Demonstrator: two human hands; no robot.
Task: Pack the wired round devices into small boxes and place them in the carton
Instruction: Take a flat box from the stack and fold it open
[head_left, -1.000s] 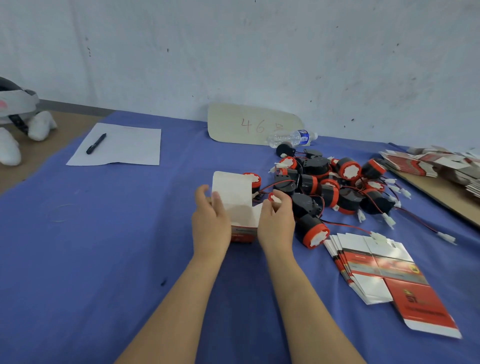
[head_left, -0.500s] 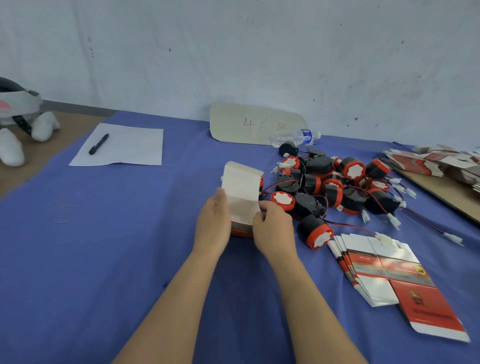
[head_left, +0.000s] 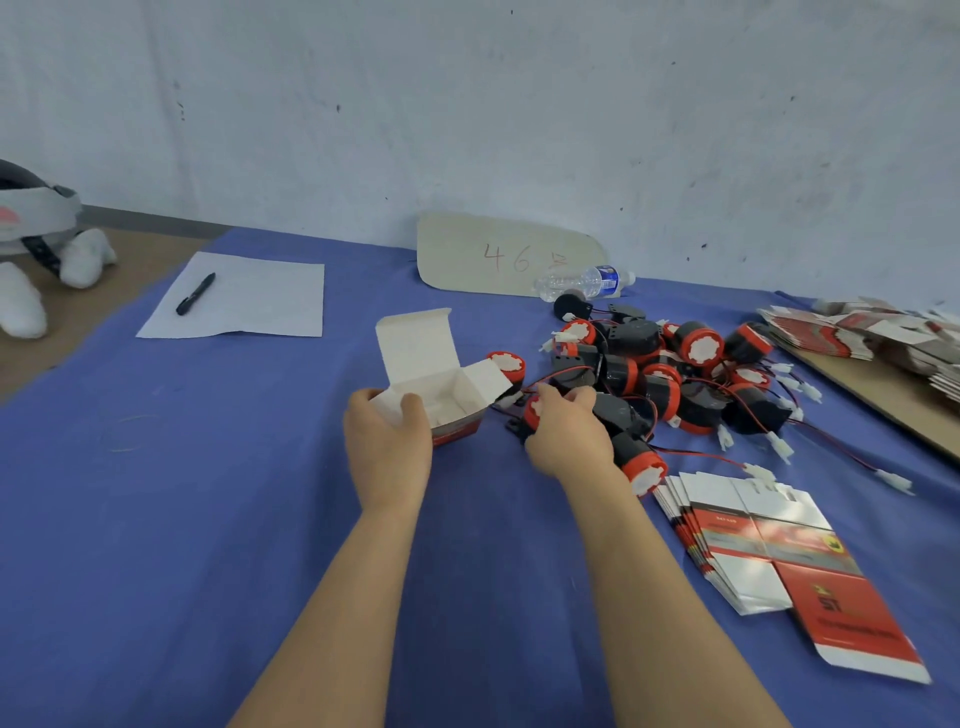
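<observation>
Seen from the head camera, a bench covered in blue cloth (head_left: 208, 519) stands against a pale, scuffed wall (head_left: 467, 104). Bare brown board (head_left: 857, 395) shows at its right edge.

At the far left of the cloth lies a white sheet of paper (head_left: 260, 301) with a black pen (head_left: 196, 293) on it. A beige piece of card marked "46" in red (head_left: 498, 254) leans at the wall, and a clear plastic water bottle (head_left: 582, 283) lies on its side just beside it. A white plush shape (head_left: 21, 306) sits at the left edge.

A fanned stack of flat red-and-white box blanks (head_left: 769, 551) lies near the right forearm. A second heap of blanks (head_left: 872, 338) rests on the brown board.

The small white-and-red cardboard box (head_left: 447, 400) stands on the cloth at centre with its lid flap upright and its side flap open. Its inside shows white card walls. The left hand (head_left: 389, 452) grips its near left corner, fingers curled over the rim.

Just right of the box, the right hand (head_left: 566, 441) has its fingers curled round a black round device with a red rim (head_left: 531, 413). This device is at the near edge of the heap of black-and-red wired round devices (head_left: 675, 374). Red and black wires with white plugs (head_left: 779, 447) trail from the heap towards the right.
</observation>
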